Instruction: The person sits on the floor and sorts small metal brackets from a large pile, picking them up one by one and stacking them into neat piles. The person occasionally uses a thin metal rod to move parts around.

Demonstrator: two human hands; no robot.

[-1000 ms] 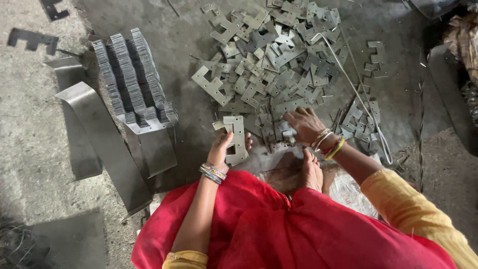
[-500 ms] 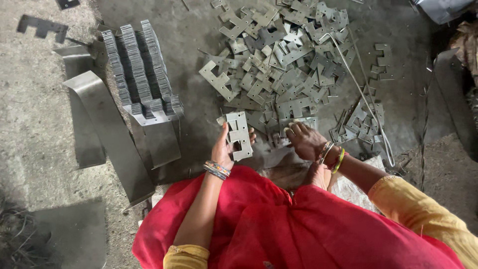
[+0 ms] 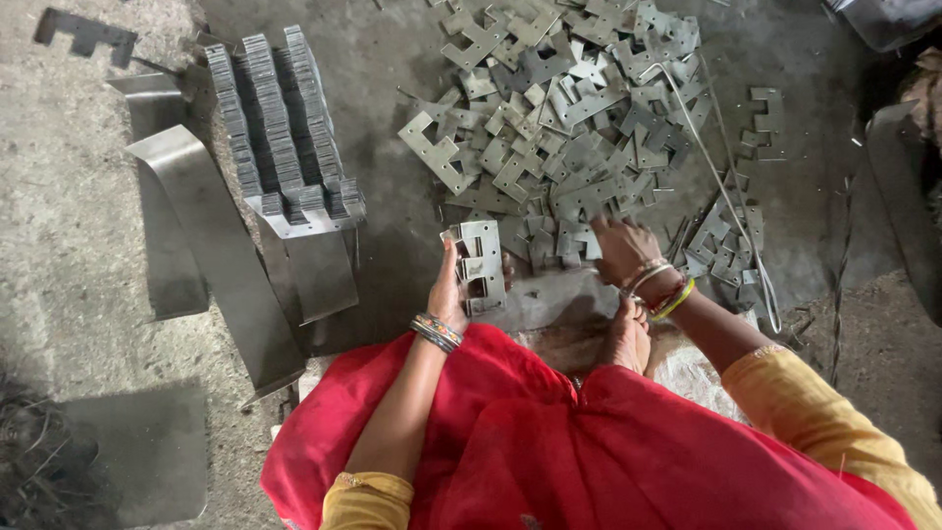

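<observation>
My left hand [image 3: 449, 291] grips a small stack of grey stamped metal plates [image 3: 481, 265], held upright just in front of my red-draped lap. My right hand [image 3: 623, 250] reaches palm-down into the near edge of a big loose heap of the same E-shaped metal plates [image 3: 559, 118] on the floor; whether its fingers pinch a piece is hidden. Bangles sit on both wrists.
To the left, neat rows of stacked plates [image 3: 280, 118] fill a bent sheet-metal tray [image 3: 304, 255]. A long folded metal strip [image 3: 211, 255] lies beside it. A thin wire rod [image 3: 721, 186] crosses the heap's right side. A dark bin edge [image 3: 898, 196] stands at far right.
My left hand has lifted the plate stack a little and turned it upright. My right hand has stayed at the heap's near edge, shifting slightly among the pieces.
</observation>
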